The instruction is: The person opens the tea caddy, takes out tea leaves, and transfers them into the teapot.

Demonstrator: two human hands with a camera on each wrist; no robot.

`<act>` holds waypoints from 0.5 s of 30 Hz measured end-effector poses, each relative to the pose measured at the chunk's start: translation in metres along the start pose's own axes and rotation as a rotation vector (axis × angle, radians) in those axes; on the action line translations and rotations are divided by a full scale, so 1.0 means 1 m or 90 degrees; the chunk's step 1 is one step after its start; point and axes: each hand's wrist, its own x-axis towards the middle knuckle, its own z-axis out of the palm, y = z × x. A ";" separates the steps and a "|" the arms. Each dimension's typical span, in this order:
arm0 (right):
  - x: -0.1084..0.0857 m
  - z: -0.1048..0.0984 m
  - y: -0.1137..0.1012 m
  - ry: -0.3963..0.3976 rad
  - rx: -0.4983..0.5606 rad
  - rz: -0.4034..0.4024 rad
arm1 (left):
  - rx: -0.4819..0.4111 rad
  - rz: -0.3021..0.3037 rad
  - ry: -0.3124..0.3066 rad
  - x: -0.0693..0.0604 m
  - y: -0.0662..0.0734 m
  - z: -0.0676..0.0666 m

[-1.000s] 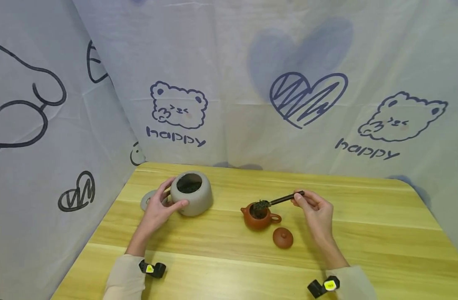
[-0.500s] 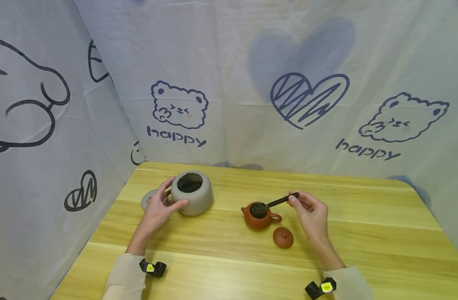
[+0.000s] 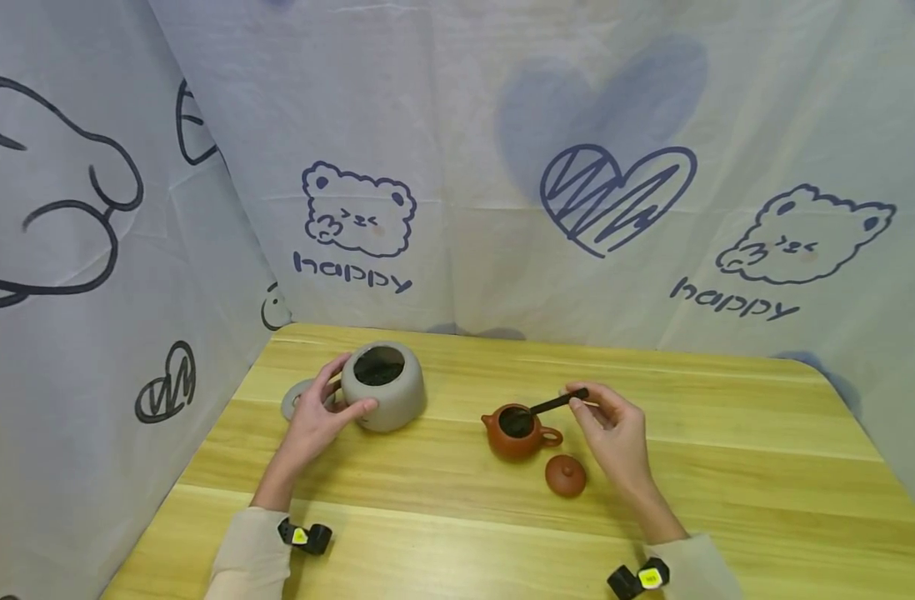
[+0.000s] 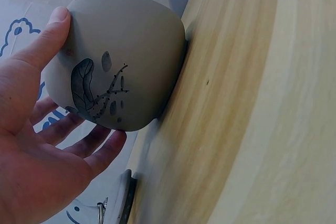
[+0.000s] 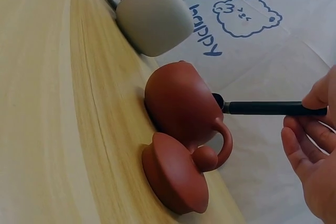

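A grey jar (image 3: pixel 397 400) with dark leaves inside stands on the table. My left hand (image 3: pixel 315 425) grips its side, thumb in front; the left wrist view shows a leaf pattern on the jar (image 4: pixel 131 51). My right hand (image 3: pixel 618 437) pinches the dark handle of a scoop (image 3: pixel 555 403), whose head dips into the mouth of a reddish-brown teapot (image 3: pixel 512 448). In the right wrist view the scoop's dark handle (image 5: pixel 262 108) reaches from the fingers to the teapot (image 5: pixel 178 100). The round teapot lid (image 3: pixel 566 476) lies beside the pot's handle.
A grey lid (image 3: pixel 294 400) lies on the wooden table (image 3: pixel 442 533), left of the jar and partly behind my left hand. Printed cloth (image 3: pixel 472 275) hangs along the table's back and left sides.
My right hand has moved left and slightly down, and the scoop's head has gone from above the teapot, heaped with leaves, into its mouth. My left hand and the jar have stayed put.
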 end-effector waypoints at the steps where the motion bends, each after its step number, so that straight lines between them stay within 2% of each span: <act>1: 0.000 0.000 0.000 -0.011 0.001 -0.012 | -0.002 -0.001 0.002 0.002 -0.006 0.000; 3: 0.000 0.000 -0.001 -0.031 0.002 -0.029 | 0.002 0.004 0.005 0.004 -0.013 0.000; 7: 0.001 -0.001 -0.004 -0.057 0.006 -0.049 | 0.001 0.007 0.008 0.005 -0.015 -0.001; 15: 0.004 -0.002 -0.011 -0.041 0.003 -0.071 | -0.001 0.001 -0.001 0.007 -0.012 -0.002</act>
